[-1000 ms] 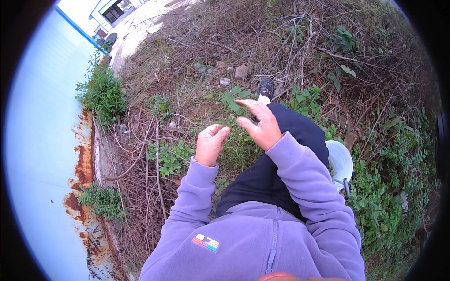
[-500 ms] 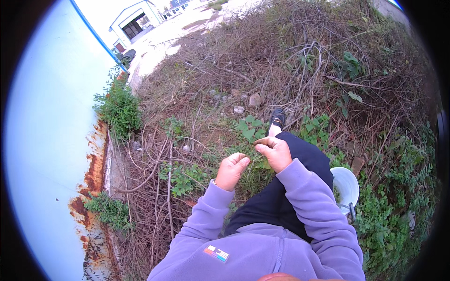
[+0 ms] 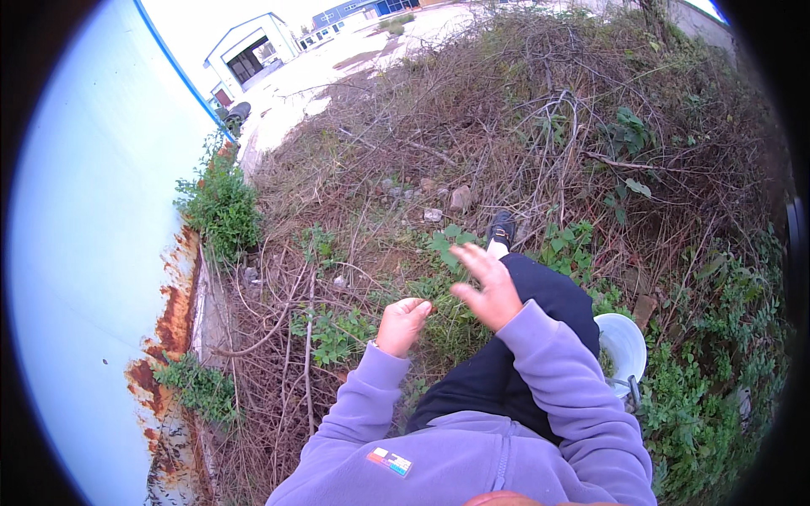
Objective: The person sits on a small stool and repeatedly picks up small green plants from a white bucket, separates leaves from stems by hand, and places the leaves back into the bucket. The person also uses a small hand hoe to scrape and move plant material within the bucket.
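My left hand (image 3: 402, 325) is closed in a pinch above the weeds, and whatever lies between its thumb and fingers is too small to make out. To its right, my right hand (image 3: 488, 288) is open, fingers spread and thumb apart, with nothing seen in it. It hovers over my dark trouser leg (image 3: 553, 291), close to a broad-leaved green plant (image 3: 449, 242). Grass (image 3: 456, 329) grows beneath the gap between the two hands. A white bucket (image 3: 623, 337) with some green stuff inside stands by my right thigh.
Dry branches (image 3: 308, 363) tangle on the left beside a rusty pale-blue wall (image 3: 93, 253). Brush (image 3: 574, 93) piles up ahead, with stones (image 3: 460, 199) before my shoe (image 3: 501, 226). Dense greenery (image 3: 700, 422) fills the right. A shed (image 3: 251, 55) stands far off.
Both hands were pinched close together around something thin and brownish. Now my right hand has opened with fingers spread, while my left stays pinched, slightly lower. The view has shifted a little.
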Tool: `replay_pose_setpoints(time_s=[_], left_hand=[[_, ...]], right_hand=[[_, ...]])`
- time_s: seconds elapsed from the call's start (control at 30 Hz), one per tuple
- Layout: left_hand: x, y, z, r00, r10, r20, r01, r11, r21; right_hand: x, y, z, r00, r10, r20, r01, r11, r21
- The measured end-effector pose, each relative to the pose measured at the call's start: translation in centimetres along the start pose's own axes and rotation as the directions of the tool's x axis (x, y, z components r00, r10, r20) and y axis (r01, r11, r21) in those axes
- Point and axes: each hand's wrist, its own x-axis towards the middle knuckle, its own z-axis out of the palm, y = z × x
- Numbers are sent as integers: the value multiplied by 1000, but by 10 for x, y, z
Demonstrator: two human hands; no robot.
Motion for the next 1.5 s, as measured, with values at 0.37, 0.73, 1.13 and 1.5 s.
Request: replay_pose_setpoints(time_s=[0.37, 0.73, 1.13, 1.5], left_hand=[[7, -7, 8, 999, 13, 52, -34, 902, 431], [23, -4, -4, 941, 310, 136, -324, 707, 629], [48, 25, 81, 940, 156, 304, -248, 923, 294], [59, 1, 111, 670, 102, 735, -367, 906, 210]], right_hand=[[-21, 3, 22, 906, -190, 379, 288, 932, -221], [-26, 10, 25, 939, 101, 329, -37, 980, -195], [-7, 40, 23, 717, 683, -142, -458, 615, 642], [-58, 21, -33, 639, 766, -69, -640, 580, 503]])
